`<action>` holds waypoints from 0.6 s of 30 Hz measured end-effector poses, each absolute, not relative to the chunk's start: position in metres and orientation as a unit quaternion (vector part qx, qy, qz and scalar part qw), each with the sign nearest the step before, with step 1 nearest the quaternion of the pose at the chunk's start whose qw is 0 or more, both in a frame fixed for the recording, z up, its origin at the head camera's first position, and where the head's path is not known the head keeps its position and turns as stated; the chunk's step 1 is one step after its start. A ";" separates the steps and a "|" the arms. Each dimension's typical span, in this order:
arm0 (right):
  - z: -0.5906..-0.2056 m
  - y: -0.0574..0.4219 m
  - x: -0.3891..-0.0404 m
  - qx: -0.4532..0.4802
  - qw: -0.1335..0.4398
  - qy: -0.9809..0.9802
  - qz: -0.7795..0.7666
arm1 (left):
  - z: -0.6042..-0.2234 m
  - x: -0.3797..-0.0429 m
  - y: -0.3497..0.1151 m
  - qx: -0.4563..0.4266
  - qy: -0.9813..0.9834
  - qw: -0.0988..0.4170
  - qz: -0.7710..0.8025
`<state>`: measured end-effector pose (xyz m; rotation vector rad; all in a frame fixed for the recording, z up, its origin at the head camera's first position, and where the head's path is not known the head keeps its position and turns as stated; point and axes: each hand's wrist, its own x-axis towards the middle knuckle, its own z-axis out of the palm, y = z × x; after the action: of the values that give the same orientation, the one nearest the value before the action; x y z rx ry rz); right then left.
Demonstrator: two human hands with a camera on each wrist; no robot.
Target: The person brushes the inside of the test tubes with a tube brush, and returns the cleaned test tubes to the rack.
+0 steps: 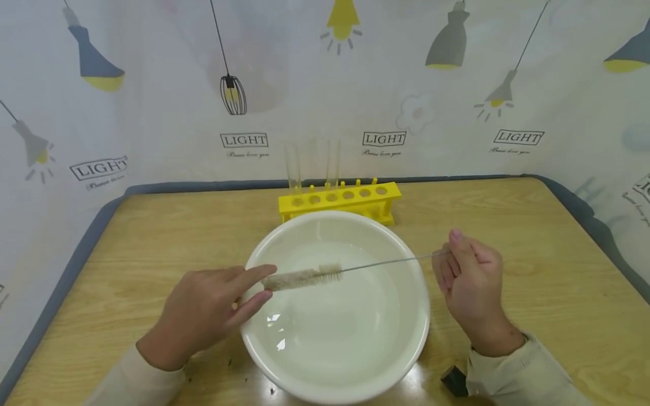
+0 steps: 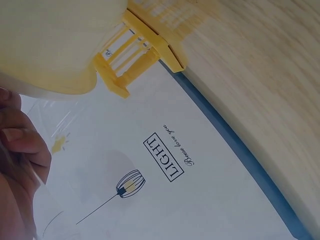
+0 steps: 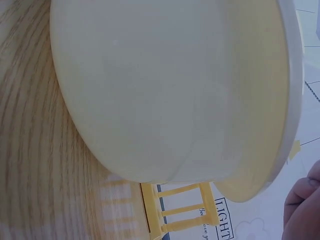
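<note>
Over the basin, a test tube brush (image 1: pixel 332 272) with a twisted wire handle lies nearly level. The left part of its bristles looks pressed together inside a clear test tube (image 1: pixel 294 279), whose outline is faint. My left hand (image 1: pixel 203 310) pinches the tube's left end between thumb and fingers. To the right of the basin, my right hand (image 1: pixel 469 285) grips the end of the wire handle with curled fingers. Below the brush, the white basin (image 1: pixel 426 316) holds clear liquid. In the wrist views only some fingers of the left hand (image 2: pixel 22 145) and right hand (image 3: pixel 304 200) show.
A yellow test tube rack (image 1: pixel 391 192) stands right behind the basin, with two clear test tubes (image 1: pixel 332 163) upright in it. A small black object (image 1: pixel 454 381) lies by the right sleeve. Dark specks dot the wooden table (image 1: pixel 538 270) at front left. A lamp-print curtain hangs behind.
</note>
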<state>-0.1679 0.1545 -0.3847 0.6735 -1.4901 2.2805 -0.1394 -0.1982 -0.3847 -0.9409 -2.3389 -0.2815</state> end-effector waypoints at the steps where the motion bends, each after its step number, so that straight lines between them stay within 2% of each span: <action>1: -0.384 0.155 -0.168 0.237 0.167 -0.522 0.802 | -0.385 -0.140 -0.198 -0.357 -0.879 0.299 -0.108; 18: -0.385 0.156 -0.169 0.240 0.171 -0.530 0.795 | -0.387 -0.140 -0.196 -0.360 -0.876 0.301 -0.114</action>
<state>-0.1693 0.1559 -0.3849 0.6810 -1.5039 2.2587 -0.1401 -0.1965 -0.3871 -0.9541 -2.3230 -0.3037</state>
